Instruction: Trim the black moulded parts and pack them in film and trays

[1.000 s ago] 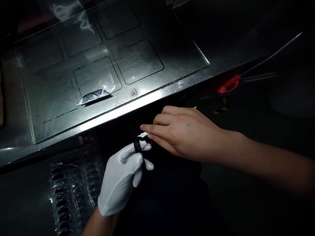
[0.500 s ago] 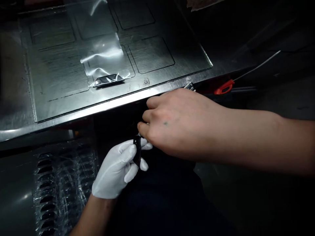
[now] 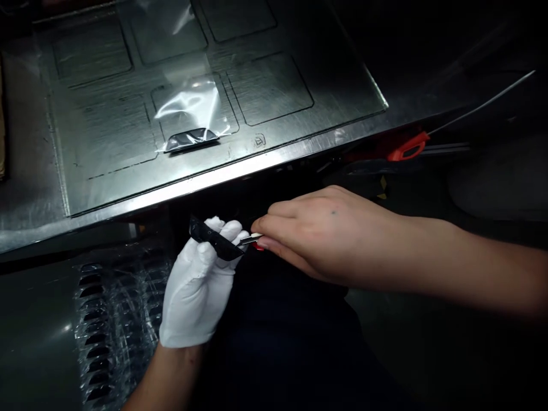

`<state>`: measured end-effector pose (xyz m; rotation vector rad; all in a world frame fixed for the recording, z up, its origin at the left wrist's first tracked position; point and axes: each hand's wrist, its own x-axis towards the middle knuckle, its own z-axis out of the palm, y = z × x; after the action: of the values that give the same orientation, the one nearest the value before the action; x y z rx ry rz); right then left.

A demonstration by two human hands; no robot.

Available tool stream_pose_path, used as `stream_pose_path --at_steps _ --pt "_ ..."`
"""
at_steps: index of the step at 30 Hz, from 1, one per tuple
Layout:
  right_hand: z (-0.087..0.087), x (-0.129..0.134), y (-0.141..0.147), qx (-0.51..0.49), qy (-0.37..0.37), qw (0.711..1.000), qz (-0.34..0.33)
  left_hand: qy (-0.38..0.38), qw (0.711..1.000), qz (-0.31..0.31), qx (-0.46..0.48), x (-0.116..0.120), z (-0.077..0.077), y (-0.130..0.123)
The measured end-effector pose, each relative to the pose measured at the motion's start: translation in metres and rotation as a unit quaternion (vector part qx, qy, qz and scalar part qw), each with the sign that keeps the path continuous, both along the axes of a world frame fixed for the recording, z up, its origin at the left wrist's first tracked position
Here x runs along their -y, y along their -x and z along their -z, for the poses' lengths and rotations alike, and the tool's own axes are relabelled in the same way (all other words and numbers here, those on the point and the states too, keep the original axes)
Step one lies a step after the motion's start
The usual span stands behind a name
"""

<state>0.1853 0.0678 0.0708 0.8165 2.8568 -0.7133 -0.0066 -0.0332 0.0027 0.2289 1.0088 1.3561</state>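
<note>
My left hand [image 3: 199, 291], in a white glove, grips a small dark curved part [image 3: 216, 238] between thumb and fingers. My bare right hand [image 3: 317, 231] pinches a thin metal blade-like tool [image 3: 250, 238]; its tip meets the right end of the dark part. Most of the tool is hidden in the fingers. Both hands are below the front edge of a metal table [image 3: 201, 181]. On the table, a similar dark part [image 3: 191, 140] lies at the end of a clear plastic bag [image 3: 192, 103].
Clear trays [image 3: 124, 319] of several dark curved parts stand at the lower left. A red-handled object [image 3: 409, 148] with a thin pale rod sits under the table's right edge. A glass-like sheet [image 3: 115, 142] with outlined rectangles covers the tabletop.
The dark part has turned from upright to slanting sideways in my left hand. My right hand has shifted right and turned, so the tool's tip now shows.
</note>
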Motion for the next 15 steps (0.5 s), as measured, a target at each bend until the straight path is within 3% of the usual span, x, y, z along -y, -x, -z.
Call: stream_pose_path --at_steps 15 --pt "0.011 -0.004 -0.019 0.005 -0.033 0.999 -0.011 0.008 0.998 -0.001 -0.056 -0.012 -0.005 -0.016"
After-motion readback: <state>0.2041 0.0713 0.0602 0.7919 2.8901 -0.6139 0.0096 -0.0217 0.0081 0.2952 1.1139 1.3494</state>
